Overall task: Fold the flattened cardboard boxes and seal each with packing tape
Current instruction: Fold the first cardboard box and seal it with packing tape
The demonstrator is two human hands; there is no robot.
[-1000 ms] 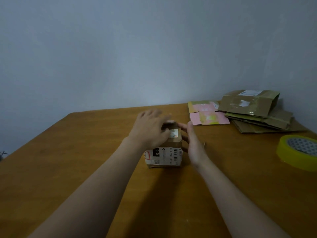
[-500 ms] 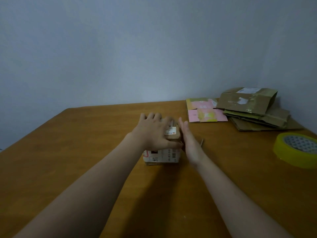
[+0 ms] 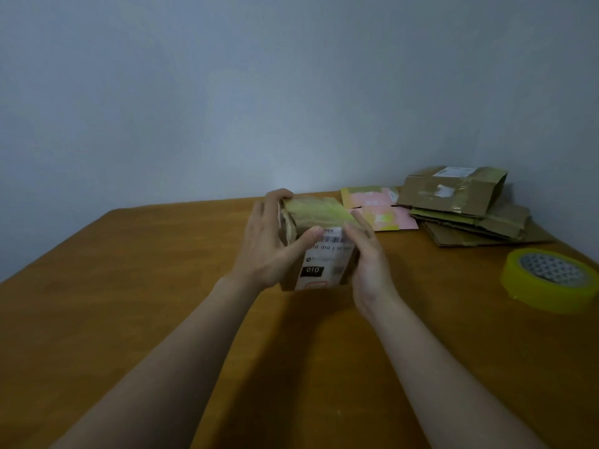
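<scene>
Both bare forearms reach from the near edge toward the middle, the left forearm (image 3: pixel 162 367) from the near left and the right forearm (image 3: pixel 447 371) from the near right. The left hand (image 3: pixel 264 244) grips the small cardboard box (image 3: pixel 319 264), fingers curled over its far left edge and thumb across the near face. The right hand (image 3: pixel 369 270) clasps the box's right side, thumb on top, fingers hidden behind it.

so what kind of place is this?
Likely a makeshift packing spot in a plain room: one wooden table against a bare wall, a pile of flattened cardboard boxes, one roll of yellow tape.
</scene>
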